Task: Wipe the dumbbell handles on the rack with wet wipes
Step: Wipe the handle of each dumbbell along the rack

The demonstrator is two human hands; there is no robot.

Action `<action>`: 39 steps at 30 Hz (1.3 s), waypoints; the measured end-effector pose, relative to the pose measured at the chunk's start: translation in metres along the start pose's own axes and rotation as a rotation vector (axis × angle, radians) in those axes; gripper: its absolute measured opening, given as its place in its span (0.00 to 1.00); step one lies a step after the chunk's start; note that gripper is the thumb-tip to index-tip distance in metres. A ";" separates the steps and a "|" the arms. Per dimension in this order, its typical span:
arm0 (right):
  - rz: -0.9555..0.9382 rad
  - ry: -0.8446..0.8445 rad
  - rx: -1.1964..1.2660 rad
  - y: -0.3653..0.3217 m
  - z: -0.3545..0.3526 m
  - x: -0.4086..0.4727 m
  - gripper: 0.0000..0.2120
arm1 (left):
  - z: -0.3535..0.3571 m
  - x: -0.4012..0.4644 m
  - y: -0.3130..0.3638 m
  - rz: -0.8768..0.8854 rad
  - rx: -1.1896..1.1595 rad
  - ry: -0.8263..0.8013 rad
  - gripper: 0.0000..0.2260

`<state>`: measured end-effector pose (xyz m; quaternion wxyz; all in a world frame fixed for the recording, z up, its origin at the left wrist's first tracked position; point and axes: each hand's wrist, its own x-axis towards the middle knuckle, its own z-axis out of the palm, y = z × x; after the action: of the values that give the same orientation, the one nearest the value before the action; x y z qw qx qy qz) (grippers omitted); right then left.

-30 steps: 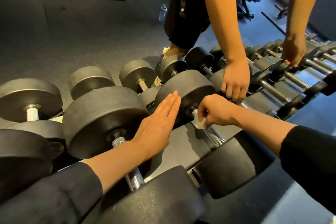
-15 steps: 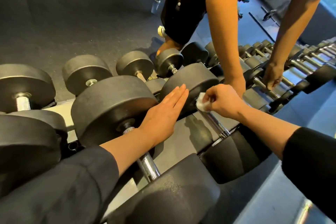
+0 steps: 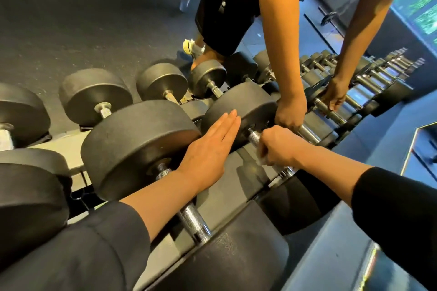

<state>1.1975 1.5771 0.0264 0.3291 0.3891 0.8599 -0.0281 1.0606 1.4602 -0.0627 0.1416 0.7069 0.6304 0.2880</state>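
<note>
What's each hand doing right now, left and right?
Left hand: open, flat, fingers against a dumbbell head.
Right hand: closed around a wipe on the handle.

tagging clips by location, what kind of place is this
Most likely a gym's free-weight area: round black rubber-headed dumbbells with knurled steel handles lie in rows on a grey metal rack, above dark rubber matting floor.

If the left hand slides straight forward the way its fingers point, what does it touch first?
Probably the black weight head of the dumbbell being wiped; the left hand has its fingertips already at or over it, depth unclear.
</note>
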 end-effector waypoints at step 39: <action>-0.551 0.060 0.709 0.109 0.023 0.037 0.09 | 0.004 0.056 0.119 -0.615 0.307 -0.023 0.42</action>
<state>1.2677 1.6701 0.0090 0.1306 0.2349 0.8778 -0.3965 1.1616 1.4962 0.0138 0.1207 0.4999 0.8484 0.1256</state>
